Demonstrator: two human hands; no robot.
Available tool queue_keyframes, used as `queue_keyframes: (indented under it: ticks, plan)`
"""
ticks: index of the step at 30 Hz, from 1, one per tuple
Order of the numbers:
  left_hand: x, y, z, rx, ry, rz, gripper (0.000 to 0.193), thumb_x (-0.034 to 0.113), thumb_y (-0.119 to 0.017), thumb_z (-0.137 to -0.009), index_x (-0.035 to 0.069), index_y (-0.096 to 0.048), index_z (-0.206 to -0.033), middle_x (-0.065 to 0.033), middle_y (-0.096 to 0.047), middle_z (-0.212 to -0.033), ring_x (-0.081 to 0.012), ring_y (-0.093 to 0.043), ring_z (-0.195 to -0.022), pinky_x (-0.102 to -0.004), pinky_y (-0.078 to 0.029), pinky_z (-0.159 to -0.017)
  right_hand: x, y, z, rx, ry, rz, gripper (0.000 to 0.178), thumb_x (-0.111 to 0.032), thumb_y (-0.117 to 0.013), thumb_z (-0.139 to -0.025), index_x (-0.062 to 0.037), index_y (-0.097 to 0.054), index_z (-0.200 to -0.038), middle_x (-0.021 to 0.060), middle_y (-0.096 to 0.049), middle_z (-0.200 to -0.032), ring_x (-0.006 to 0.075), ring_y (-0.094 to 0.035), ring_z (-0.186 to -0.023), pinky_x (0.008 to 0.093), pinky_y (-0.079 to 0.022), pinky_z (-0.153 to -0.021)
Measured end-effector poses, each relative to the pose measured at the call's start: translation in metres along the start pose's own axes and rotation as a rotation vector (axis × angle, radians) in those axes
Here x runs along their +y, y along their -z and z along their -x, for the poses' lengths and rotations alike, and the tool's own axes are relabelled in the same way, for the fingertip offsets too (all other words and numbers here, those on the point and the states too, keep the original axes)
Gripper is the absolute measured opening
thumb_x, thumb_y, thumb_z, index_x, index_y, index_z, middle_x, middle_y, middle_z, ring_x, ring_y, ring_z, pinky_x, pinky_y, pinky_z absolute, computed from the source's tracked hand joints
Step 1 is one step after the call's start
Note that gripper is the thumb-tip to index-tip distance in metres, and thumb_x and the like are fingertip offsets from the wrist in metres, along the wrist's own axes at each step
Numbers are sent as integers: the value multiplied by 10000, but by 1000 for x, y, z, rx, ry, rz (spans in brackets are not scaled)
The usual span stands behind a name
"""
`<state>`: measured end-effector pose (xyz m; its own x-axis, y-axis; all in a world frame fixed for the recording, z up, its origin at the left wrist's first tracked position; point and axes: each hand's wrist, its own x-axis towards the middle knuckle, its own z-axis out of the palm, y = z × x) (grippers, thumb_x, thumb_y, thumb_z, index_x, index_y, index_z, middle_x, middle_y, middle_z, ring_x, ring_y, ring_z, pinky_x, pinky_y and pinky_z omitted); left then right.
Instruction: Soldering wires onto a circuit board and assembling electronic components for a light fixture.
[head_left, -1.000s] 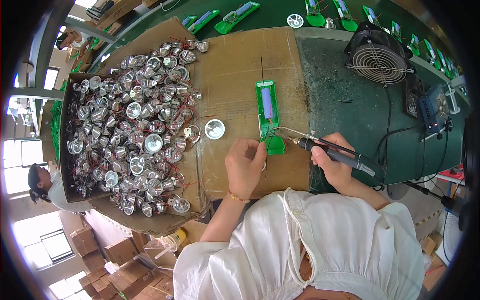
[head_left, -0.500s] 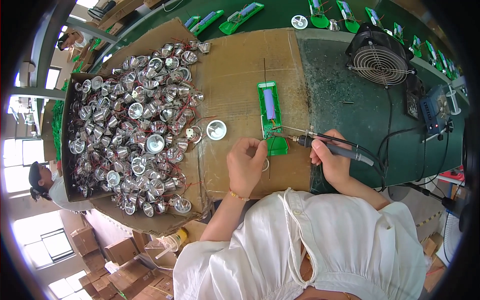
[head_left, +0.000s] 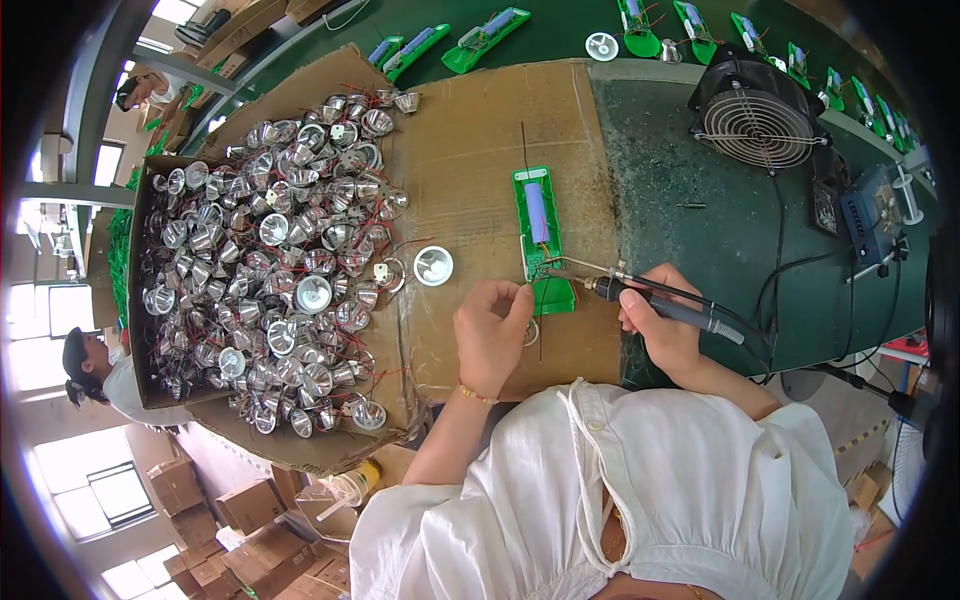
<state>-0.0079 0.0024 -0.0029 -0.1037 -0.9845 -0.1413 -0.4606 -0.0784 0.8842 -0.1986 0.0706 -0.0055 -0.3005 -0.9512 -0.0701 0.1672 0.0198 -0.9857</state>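
Lying flat, green circuit board (head_left: pixel 541 236) carries a blue cylinder.

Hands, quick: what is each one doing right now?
Left hand: closed, pinching something thin beside the green circuit board; what it is cannot be told.
Right hand: closed around the soldering iron.
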Motion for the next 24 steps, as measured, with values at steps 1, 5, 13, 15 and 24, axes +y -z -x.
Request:
queue_keyframes:
  ticks: [1, 5, 13, 15, 24]
  plan:
    - [1, 0, 0, 0, 12, -10, 161, 141, -647, -790, -9, -603, -751, -98, -609, -695, -164, -597, -596, -283, -460, -569, 0, 0, 1, -6, 12, 16, 120, -76, -597, -841, -10, -497, -851, 69, -573, -639, 87, -537, -534, 216, -451, -486]
    - [-2, 0, -1, 14, 6, -9, 162, 143, -646, -791, -9, -606, -752, -99, -610, -693, -168, -594, -593, -284, -460, -570, 0, -1, 2, 8, 63, 26, 126, -76, -598, -840, -6, -495, -859, 71, -575, -650, 90, -538, -539, 220, -455, -490]
    - [4, -1, -7, 21, -26, -9, 170, 147, -645, -793, -15, -610, -755, -108, -616, -681, -156, -594, -589, -281, -459, -555, -7, 5, -5, 44, 71, -5, 149, -104, -615, -839, -4, -505, -856, 70, -585, -669, 83, -545, -562, 218, -463, -508]
    - [9, 1, -3, 42, -63, 4, 176, 148, -647, -792, -19, -611, -751, -113, -619, -664, -149, -586, -565, -276, -458, -539, -9, 6, -2, 52, 58, -35, 165, -120, -634, -834, -6, -516, -848, 57, -584, -662, 71, -546, -568, 213, -463, -518]
    - [-5, 2, 1, 85, -55, 143, 219, 208, -678, -763, -6, -637, -783, -104, -645, -645, -146, -627, -585, -283, -494, -555, -1, 23, -3, 91, 99, -89, 154, -110, -641, -818, -20, -515, -817, 54, -596, -661, 72, -552, -566, 218, -449, -503]
